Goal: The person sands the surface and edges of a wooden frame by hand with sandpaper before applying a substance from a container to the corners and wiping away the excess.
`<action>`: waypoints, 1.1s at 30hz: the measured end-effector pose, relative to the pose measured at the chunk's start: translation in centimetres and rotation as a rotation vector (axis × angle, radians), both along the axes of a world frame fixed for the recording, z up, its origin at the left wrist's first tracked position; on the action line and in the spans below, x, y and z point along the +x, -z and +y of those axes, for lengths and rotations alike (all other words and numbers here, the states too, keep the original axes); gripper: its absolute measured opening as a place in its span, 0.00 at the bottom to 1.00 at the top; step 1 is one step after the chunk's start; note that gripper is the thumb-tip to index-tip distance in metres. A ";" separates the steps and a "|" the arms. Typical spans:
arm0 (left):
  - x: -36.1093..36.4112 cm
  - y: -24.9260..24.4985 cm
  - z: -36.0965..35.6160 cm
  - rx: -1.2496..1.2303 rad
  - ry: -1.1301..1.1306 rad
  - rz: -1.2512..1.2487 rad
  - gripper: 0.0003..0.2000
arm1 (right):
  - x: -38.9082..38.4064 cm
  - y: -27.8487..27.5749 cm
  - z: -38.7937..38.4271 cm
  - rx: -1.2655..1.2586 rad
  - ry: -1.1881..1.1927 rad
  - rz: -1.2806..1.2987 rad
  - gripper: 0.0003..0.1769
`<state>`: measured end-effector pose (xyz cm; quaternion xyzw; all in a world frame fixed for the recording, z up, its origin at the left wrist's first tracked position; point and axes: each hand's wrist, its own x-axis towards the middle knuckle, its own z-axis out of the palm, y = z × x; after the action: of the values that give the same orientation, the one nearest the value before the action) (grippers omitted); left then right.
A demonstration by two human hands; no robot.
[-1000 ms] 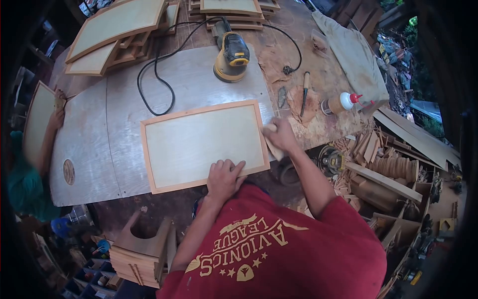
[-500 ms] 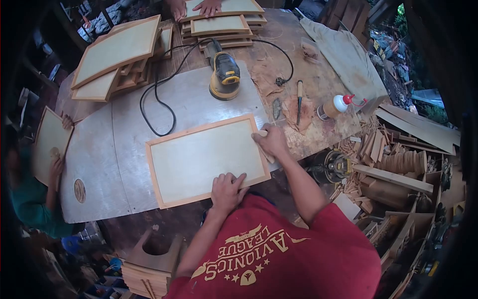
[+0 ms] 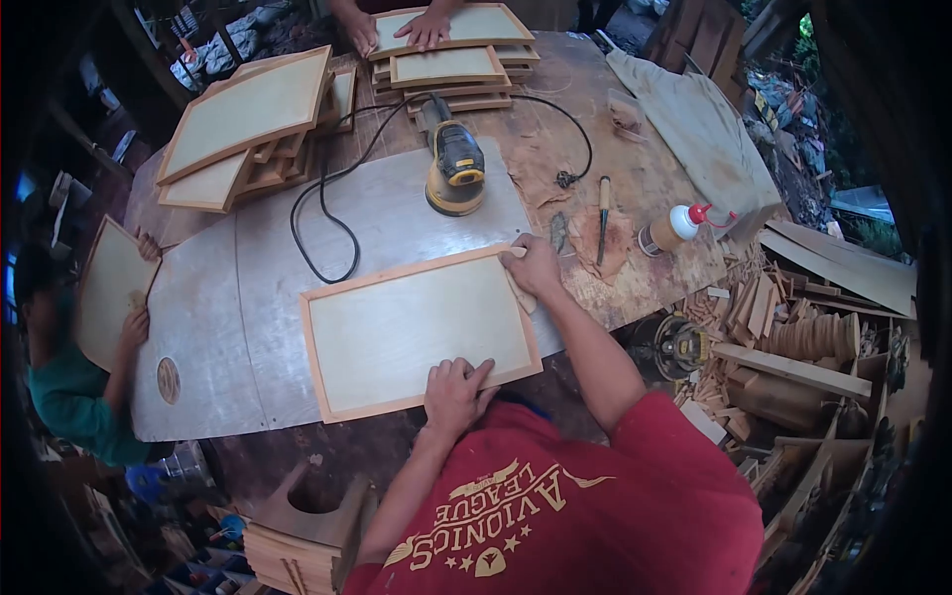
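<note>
1. You are in a woodworking shop: your left hand (image 3: 456, 392) rests on a framed panel (image 3: 412, 332), and your right hand (image 3: 535, 268) grips a sanding block (image 3: 520, 291) at its corner, on a dust-stained workbench (image 3: 645, 164).
2. Just beyond your right hand lie a corded sander (image 3: 454, 169), a chisel (image 3: 603, 203) and a glue bottle (image 3: 674, 226).
3. Farther past your grip, like panels sit in stacks (image 3: 248, 109).
4. Right of your grip, below the bench, wood offcuts (image 3: 793, 332) pile up.

Pale cream panel (image 3: 416, 332) with orange-tan frame, yellow-black sander (image 3: 455, 169), bottle (image 3: 674, 228) cap seemingly red.
</note>
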<state>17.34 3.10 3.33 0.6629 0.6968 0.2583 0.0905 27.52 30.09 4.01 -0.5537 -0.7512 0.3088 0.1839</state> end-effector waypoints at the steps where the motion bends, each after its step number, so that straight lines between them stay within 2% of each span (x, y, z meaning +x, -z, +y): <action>1: 0.0 0.0 0.0 0.004 0.001 0.004 0.24 | 0.2 0.4 0.0 0.029 -0.012 0.002 0.19; 4: -0.1 0.0 0.0 0.003 0.009 -0.019 0.24 | 1.5 0.6 -0.5 -0.015 -0.076 -0.014 0.20; 7: 0.0 -0.2 0.0 0.004 0.002 -0.014 0.24 | 0.0 0.2 0.2 0.011 0.019 0.043 0.21; 10: 0.0 0.1 0.1 0.010 0.003 -0.029 0.25 | 0.2 0.1 -0.5 0.048 0.000 -0.024 0.23; 13: -0.1 0.3 0.1 0.029 0.004 -0.004 0.25 | 1.6 -0.9 -1.5 -0.078 -0.068 -0.118 0.22; 16: 0.0 0.1 0.1 0.030 0.000 -0.005 0.25 | 1.3 -3.5 -0.5 -0.018 -0.159 -0.226 0.17; 19: 0.1 -0.1 0.1 0.039 -0.005 -0.011 0.24 | 0.9 -3.6 1.8 0.163 -0.498 -0.123 0.14; 22: 0.0 0.2 0.1 0.044 -0.004 -0.035 0.24 | -0.3 -2.8 3.6 0.312 -0.652 -0.238 0.10; 25: -0.1 0.2 0.0 0.046 -0.011 -0.073 0.24 | -1.6 -2.1 4.0 0.410 -0.756 -0.223 0.09; 29: -0.1 0.2 -0.1 0.026 -0.013 -0.091 0.24 | -4.7 -2.0 3.2 0.383 -0.903 -0.202 0.11; 33: -0.4 0.2 -0.1 0.016 -0.020 -0.100 0.23 | -12.3 -1.1 -0.5 0.385 -0.999 -0.078 0.11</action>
<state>16.95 3.05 3.10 0.6428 0.6959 0.2979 0.1174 15.25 29.63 5.06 -0.0961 -0.9725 0.1946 0.0845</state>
